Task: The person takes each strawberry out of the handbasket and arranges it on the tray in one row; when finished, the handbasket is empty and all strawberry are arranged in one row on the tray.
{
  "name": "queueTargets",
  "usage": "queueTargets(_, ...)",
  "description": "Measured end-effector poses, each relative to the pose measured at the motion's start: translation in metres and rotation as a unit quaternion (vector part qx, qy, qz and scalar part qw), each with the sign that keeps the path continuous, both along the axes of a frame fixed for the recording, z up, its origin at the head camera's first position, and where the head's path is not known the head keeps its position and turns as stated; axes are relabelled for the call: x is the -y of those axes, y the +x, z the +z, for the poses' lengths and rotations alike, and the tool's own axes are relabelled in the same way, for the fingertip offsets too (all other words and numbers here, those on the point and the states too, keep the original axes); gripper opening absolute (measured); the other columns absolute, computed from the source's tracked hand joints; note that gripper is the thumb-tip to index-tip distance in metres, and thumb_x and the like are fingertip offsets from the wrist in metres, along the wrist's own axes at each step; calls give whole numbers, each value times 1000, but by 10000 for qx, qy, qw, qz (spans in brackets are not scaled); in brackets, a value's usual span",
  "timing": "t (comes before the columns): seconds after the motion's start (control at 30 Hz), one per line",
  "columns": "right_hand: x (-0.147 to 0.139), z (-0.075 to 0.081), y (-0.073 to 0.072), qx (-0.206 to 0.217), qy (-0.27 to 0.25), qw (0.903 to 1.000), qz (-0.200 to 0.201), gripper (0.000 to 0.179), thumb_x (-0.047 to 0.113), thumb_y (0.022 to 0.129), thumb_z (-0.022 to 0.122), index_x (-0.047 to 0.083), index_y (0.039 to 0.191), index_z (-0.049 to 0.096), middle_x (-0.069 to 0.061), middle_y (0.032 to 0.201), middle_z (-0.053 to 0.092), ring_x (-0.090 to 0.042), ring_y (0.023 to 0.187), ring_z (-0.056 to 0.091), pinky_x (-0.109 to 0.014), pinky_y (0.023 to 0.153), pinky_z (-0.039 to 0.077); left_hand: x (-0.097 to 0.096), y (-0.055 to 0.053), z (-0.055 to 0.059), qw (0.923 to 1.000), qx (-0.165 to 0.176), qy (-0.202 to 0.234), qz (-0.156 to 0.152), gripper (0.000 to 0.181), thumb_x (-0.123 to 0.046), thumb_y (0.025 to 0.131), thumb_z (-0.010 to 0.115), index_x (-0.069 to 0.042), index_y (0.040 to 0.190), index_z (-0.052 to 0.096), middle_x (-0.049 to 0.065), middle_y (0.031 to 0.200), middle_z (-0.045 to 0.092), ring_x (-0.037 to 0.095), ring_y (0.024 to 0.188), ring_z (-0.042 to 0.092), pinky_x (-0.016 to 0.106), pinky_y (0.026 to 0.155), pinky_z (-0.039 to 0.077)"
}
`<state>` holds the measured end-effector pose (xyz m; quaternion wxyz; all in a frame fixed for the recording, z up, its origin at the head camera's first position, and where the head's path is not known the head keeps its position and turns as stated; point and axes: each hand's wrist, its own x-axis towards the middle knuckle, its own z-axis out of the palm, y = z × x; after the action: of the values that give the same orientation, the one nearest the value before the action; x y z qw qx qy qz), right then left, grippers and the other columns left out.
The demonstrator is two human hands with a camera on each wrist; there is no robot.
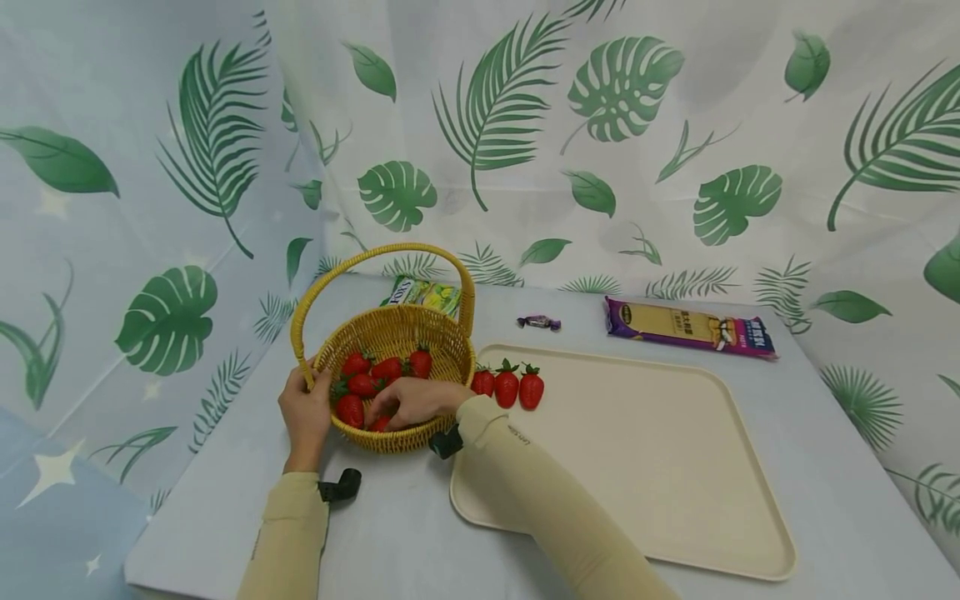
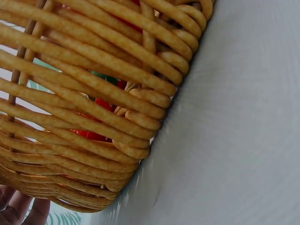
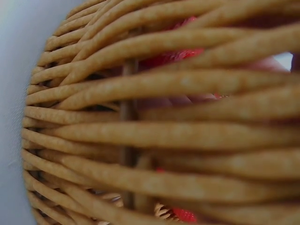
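Strawberries (image 1: 350, 411) in the basket (image 1: 367, 442), both hands there

Head: the basket's rim is gripped by the left hand (image 1: 306, 410); the right hand (image 1: 422, 400) is lowered inside, fingers bent by one strawberry (image 1: 380, 423), whether grasped cannot be told. Three more are set on the tray (image 1: 645, 450).
Left wrist: fingertips (image 2: 38, 213) are seen beside the weave.
Right wrist: red fruit is glimpsed through it.

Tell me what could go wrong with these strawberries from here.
The right hand is down among the strawberries in the basket, so one might get bruised. The right sleeve passes close to three strawberries on the tray and could nudge them. If the left hand loses its hold, the basket may shift.
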<state>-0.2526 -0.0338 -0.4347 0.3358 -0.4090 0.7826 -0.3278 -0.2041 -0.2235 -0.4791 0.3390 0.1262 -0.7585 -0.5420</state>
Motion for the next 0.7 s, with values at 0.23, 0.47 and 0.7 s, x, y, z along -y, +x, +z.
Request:
queueTargets(0.23, -1, 1, 0, 90, -129, 9999, -43, 28, 6, 88, 67, 12, 116, 70, 7, 109, 69, -3, 99, 58, -20, 86, 46, 0, -1, -1, 10000, 0, 23, -15, 13, -7, 92, 61, 2, 84, 57, 20, 122, 65, 33, 116, 58, 17, 82, 38)
queueTargets(0.47, -3, 0, 1, -6, -567, 9980, -291, 25, 14, 88, 71, 18, 112, 70, 12, 111, 65, -3, 105, 55, -21, 91, 43, 1, 0, -2, 10000, 31, -2, -12, 13, -7, 92, 61, 2, 83, 57, 19, 123, 65, 33, 117, 58, 19, 82, 38)
queueTargets(0.7, -17, 8, 9, -692, -1130, 9891, -647, 24, 17, 89, 71, 23, 113, 70, 10, 111, 65, -10, 93, 51, -23, 78, 43, 1, -2, -1, 10000, -43, -28, -36, 15, -7, 92, 62, 2, 81, 57, 20, 121, 66, 34, 115, 59, 20, 81, 38)
